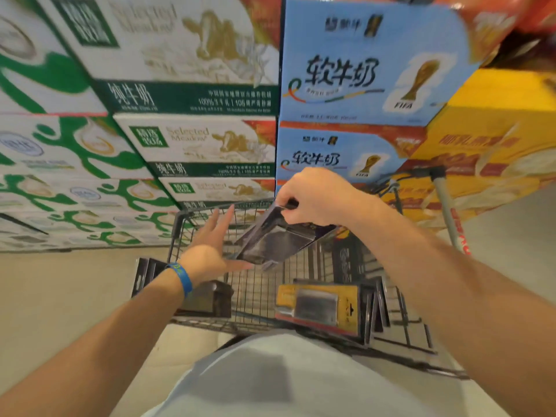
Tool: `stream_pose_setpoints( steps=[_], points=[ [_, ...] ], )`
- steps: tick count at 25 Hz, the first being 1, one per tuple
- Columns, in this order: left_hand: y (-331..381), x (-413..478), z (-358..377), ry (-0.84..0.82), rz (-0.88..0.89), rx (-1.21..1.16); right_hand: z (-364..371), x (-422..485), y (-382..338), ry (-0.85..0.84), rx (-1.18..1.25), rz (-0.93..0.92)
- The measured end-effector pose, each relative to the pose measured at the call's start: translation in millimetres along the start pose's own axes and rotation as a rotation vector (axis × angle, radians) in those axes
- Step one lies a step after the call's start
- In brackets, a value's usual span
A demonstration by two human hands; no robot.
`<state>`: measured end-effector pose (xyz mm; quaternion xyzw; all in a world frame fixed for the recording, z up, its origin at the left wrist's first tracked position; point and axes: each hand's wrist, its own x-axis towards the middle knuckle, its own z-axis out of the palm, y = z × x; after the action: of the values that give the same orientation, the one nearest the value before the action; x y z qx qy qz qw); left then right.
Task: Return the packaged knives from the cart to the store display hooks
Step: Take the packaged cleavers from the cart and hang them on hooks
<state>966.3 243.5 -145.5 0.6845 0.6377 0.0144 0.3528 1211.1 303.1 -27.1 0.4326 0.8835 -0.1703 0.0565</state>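
Fingers [285,195] of right hand [316,195] pinching top edge of dark knife pack [270,239], tilted above cart [177,224]. Left hand [207,254] flat, released, at lower edge. Probably light, stiff card, slick plastic; best gripped near hang-tab. Yellow pack [319,308] lying in cart.

The single head-worn wide-angle camera looks forward and steeply down from close above the cart [258,296], its near edge low in frame, facing stacked milk cartons [192,94] beyond its far edge.

Glossy plastic knife package [276,236], dark wire-metal cart [255,284], printed cardboard milk cartons [192,139].
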Motion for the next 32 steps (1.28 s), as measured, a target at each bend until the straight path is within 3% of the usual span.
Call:
stream_pose_setpoints(
  steps=[4,8,11,13,14,16,17,19,23,26,28,32],
  points=[
    [39,21,-59,0.11,0.271,-0.15,-83,-1,-24,0.144,-0.036,-0.164],
    [57,15,-71,0.346,0.414,-0.362,-129,-6,-21,0.327,0.036,-0.276],
    [74,6,-62,0.479,0.328,-0.483,-117,-2,-4,0.645,0.146,-0.198],
    [85,4,-60,0.508,0.253,-0.604,-80,-1,-2,0.927,0.382,0.027],
    [88,3,-61,0.509,0.228,-0.684,-56,-2,-5,0.945,0.582,0.197],
    [91,1,-66,0.501,0.189,-0.858,-7,-4,-19,0.692,0.858,0.447],
    [91,-1,-71,0.483,0.182,-0.945,16,-4,-28,0.549,0.927,0.454],
    [90,-2,-78,0.432,0.202,-1.076,44,-1,-42,0.46,1.149,0.398],
    [66,-7,-92,0.257,0.148,-1.344,48,8,-47,0.559,1.425,0.309],
    [54,-10,-91,0.106,0.089,-1.354,41,4,-47,0.67,1.537,0.307],
    [55,-8,-84,0.15,0.065,-1.334,42,1,-52,0.711,1.556,0.328],
    [67,7,-83,0.322,0.214,-1.007,47,-25,-51,0.944,1.532,0.551]
  ],
)
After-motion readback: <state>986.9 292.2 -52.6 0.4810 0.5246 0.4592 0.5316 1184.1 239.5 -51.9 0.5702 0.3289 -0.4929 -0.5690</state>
